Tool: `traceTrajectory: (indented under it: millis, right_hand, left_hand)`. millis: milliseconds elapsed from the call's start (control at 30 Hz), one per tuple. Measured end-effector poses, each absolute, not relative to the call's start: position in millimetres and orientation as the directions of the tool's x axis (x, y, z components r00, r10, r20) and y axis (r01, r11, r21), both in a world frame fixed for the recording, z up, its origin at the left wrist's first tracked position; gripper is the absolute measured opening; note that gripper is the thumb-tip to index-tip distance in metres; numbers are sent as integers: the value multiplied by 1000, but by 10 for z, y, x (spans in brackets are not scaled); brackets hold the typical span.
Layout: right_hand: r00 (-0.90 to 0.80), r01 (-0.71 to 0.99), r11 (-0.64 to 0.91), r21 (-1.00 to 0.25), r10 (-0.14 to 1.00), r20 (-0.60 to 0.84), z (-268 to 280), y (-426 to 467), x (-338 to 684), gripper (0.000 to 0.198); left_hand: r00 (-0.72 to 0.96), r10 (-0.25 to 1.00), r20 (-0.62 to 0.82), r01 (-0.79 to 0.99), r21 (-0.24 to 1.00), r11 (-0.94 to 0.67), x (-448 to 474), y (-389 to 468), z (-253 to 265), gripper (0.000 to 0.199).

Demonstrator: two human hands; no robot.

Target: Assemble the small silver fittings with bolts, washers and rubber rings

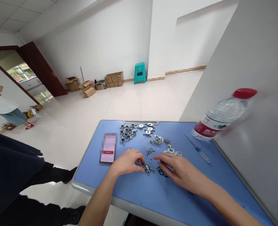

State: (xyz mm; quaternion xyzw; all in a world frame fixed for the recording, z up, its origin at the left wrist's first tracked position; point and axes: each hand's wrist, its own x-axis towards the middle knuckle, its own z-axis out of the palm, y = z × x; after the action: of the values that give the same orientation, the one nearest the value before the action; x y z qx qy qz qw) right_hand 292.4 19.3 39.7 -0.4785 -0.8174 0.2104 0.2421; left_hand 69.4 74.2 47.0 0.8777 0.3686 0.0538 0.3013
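Note:
My left hand [128, 160] is closed, thumb and forefinger at the left end of a small shiny metal fitting [147, 168] with a round hub and projecting arms, lying on the blue table. My right hand [176, 168] hovers palm down, its fingers apart and nothing visible between them. Just off its fingertips lies a single tiny metal piece [150, 158], close to a small heap of screws [150, 151]. Black rings [161, 171] lie partly hidden beneath the right hand. Flat silver plates [174, 152] sit just beyond that hand.
Fittings with dark centres [127, 133] cluster at the back, beside more silver fittings [149, 129] and loose metal parts [159, 140]. A phone [108, 149] lies left; a screwdriver [201, 153] and water bottle [220, 116] stand or lie right. A dark-clothed person [13, 175] is at left.

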Motion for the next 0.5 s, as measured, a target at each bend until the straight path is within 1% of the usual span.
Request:
traceTrajectory:
  millis: [100, 167, 200, 233, 300, 367, 500]
  right_hand:
    - [-244, 574, 274, -772, 957, 159, 495, 183, 2950, 30]
    - [-130, 442, 205, -873, 978, 163, 534, 178, 2964, 31]
    - [-92, 382, 186, -905, 982, 164, 540, 179, 2969, 32]
    - [-60, 345, 178, -921, 984, 168, 538, 182, 2971, 33]
    - [-2, 336, 165, -927, 985, 175, 514, 195, 2968, 34]
    - [8, 322, 156, -934, 986, 167, 473, 214, 2950, 34]
    - [-100, 250, 142, -958, 988, 121, 385, 235, 2880, 33]
  left_hand:
    - [735, 667, -126, 598, 585, -548, 699, 752, 482, 7]
    - [731, 667, -143, 601, 597, -531, 707, 774, 470, 7]
    - [728, 668, -154, 605, 603, -520, 711, 784, 464, 8]
    - [728, 667, -158, 604, 608, -515, 715, 792, 459, 8]
    - [729, 665, -163, 602, 616, -508, 718, 797, 459, 9]
    - [730, 664, -163, 600, 619, -507, 716, 794, 465, 9]
    - [726, 666, -170, 605, 619, -501, 709, 782, 480, 7]
